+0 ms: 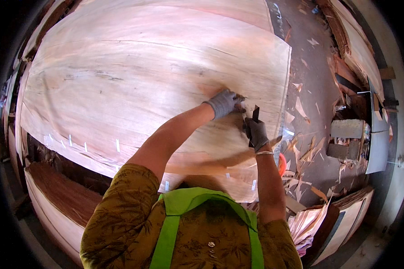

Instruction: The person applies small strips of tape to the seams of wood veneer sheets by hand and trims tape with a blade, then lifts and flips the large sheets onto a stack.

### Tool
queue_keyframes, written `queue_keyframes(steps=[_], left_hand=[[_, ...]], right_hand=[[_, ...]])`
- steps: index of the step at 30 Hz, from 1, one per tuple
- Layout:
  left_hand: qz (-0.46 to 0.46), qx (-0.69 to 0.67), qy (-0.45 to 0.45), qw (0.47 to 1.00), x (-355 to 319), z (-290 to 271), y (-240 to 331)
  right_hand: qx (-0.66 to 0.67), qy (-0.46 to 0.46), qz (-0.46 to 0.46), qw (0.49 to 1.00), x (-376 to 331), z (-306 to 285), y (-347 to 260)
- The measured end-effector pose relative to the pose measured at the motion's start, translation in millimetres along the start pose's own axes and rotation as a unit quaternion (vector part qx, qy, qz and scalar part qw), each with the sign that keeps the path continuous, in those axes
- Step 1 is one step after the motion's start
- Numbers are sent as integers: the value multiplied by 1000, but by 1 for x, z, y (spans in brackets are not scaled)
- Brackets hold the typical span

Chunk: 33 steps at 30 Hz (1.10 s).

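A large pale pink wood veneer sheet [134, 67] lies spread out in front of me. My left hand [223, 102], in a grey glove, presses down on the sheet near its right edge. Just beside it, my right hand [256, 133], in a darker glove, grips a small dark flat blade-like tool [255, 113] that stands upright against the veneer. The two hands are almost touching. Short white tape strips [117, 145] sit along the sheet's near edge.
Veneer scraps [300, 107] litter the grey floor to the right. Stacks of veneer sheets [354, 40] stand at the upper right, lower right and lower left. A grey block [346, 129] and an orange object [282, 164] lie by the scraps.
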<state>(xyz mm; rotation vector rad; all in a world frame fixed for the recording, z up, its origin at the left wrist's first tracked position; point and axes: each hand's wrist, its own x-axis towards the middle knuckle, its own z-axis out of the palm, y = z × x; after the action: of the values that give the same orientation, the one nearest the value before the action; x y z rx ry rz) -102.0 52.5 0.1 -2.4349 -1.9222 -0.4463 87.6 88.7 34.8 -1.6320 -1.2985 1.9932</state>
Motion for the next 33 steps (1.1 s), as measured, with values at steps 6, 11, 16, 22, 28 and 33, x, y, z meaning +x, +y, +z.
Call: queue_keyframes(steps=[6,11,16,22,28,33], left_hand=[[101,74,-33,992,-1,-4,1],[56,51,-21,997,-4,3,2],[-13,-58,21,998,-28,-28,-22],[-309,-80,176,931,-131,-45,-77],[-159,-85,141,974,-106,-57,-73],[-85,27,115,989,-123,-35,-96]], right_hand=[[199,25,38,979,-3,21,33],[258,-9,56,964,-13,50,55],[92,-33,-21,995,-43,103,39],[-108,-143,-165,970,25,122,-9],[-225,-186,-250,923,112,131,-20],[-177,-158,-33,971,63,158,-45]])
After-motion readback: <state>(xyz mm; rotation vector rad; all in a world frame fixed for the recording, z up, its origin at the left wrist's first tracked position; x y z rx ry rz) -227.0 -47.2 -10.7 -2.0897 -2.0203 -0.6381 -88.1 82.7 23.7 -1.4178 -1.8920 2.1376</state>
